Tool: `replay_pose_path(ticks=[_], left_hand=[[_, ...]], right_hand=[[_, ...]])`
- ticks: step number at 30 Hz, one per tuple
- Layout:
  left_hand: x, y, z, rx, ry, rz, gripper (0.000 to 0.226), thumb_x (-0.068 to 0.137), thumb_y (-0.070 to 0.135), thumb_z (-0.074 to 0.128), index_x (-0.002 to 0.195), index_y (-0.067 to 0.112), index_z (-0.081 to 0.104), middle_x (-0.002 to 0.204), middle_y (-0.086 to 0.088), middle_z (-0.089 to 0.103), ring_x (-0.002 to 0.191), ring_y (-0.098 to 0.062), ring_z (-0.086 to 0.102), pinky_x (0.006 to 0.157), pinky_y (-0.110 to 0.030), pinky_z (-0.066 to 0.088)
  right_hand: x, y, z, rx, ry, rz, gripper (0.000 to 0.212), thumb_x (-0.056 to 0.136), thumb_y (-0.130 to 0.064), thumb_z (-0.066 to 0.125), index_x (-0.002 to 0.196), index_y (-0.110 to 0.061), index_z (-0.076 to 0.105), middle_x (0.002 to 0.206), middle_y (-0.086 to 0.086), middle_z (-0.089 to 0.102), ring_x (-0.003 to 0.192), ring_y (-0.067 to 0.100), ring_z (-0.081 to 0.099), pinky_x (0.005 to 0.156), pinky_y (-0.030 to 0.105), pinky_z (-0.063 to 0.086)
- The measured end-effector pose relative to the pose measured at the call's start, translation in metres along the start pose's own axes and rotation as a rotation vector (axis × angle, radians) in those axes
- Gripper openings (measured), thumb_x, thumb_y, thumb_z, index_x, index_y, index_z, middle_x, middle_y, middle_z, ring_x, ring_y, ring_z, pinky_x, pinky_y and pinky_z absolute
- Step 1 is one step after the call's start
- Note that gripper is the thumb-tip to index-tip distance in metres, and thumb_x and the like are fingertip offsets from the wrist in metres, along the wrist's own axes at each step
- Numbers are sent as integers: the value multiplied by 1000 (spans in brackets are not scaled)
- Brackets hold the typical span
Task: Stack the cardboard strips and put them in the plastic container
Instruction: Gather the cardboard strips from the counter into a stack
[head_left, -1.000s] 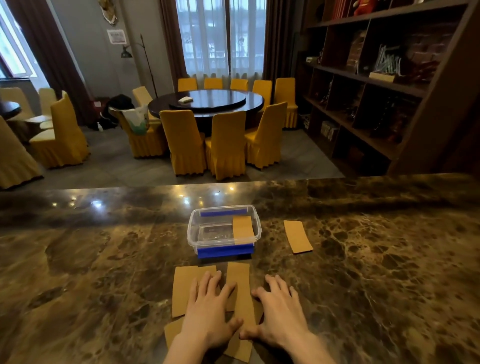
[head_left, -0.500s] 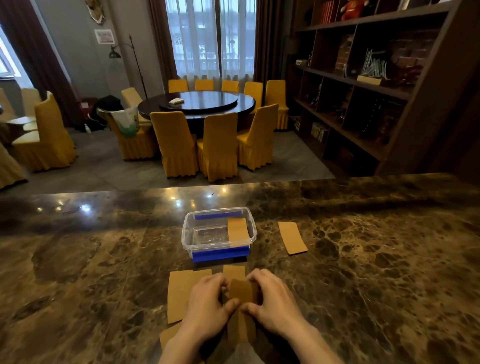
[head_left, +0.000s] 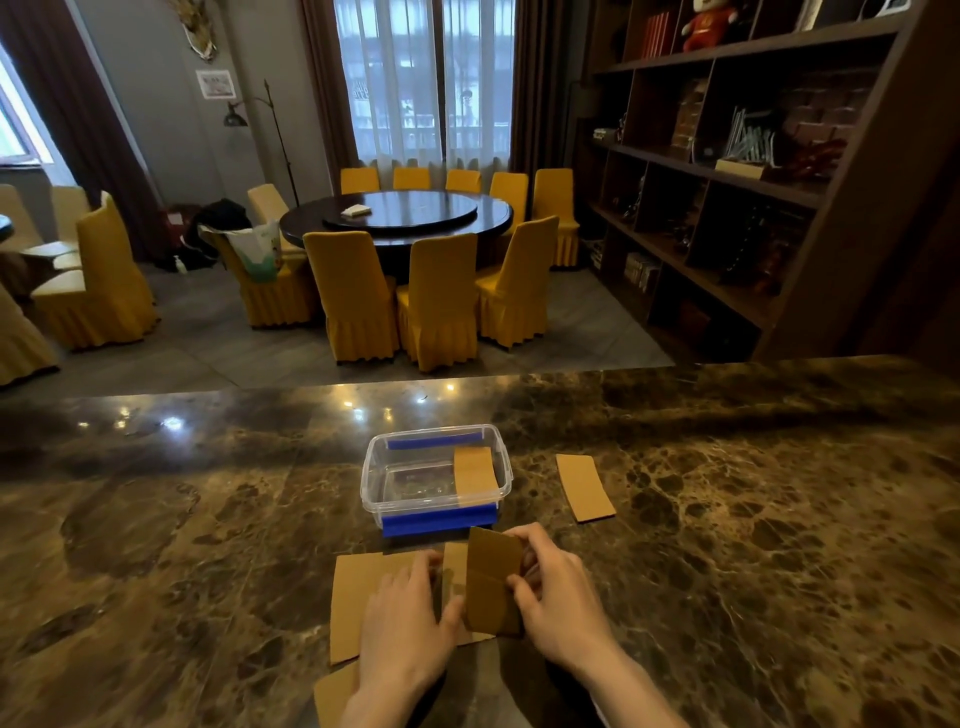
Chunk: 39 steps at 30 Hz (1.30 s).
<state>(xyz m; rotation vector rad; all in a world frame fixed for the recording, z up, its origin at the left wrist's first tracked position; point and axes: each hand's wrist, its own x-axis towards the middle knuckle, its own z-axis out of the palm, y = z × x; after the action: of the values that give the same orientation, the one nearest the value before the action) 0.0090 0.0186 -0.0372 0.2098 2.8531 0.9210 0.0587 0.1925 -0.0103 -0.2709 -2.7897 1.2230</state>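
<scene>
A clear plastic container (head_left: 375, 470) with blue clips stands on the marble counter, with one cardboard strip (head_left: 474, 470) lying inside at its right. Just in front of it, my right hand (head_left: 558, 597) and my left hand (head_left: 410, 618) together hold a small stack of brown cardboard strips (head_left: 491, 579) tilted up off the counter. The right hand grips its right edge, the left thumb presses its lower left edge. Under the left hand lies a flat strip (head_left: 353, 597). A further strip (head_left: 332, 693) pokes out near the front edge. A lone strip (head_left: 586, 487) lies right of the container.
The dark marble counter (head_left: 753, 545) stretches wide to both sides. Beyond its far edge are a round dining table (head_left: 400, 215) with yellow chairs and a tall wooden shelf unit (head_left: 753, 182) at the right.
Both hands went from lying flat on the strips to gathering some and lifting them. The stack now stands tilted up between the hands, closer to the container.
</scene>
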Motion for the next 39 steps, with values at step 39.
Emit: replay_pose_path(ticks=[39], left_hand=[[5, -3, -35, -139, 192, -187, 31, 94, 43, 65, 123, 37, 58, 116, 10, 70, 104, -7, 66, 91, -31, 57]], right_hand=[[21, 9, 7, 270, -7, 65, 37, 91, -15, 72, 118, -37, 58, 89, 2, 72, 84, 13, 71, 81, 31, 61]])
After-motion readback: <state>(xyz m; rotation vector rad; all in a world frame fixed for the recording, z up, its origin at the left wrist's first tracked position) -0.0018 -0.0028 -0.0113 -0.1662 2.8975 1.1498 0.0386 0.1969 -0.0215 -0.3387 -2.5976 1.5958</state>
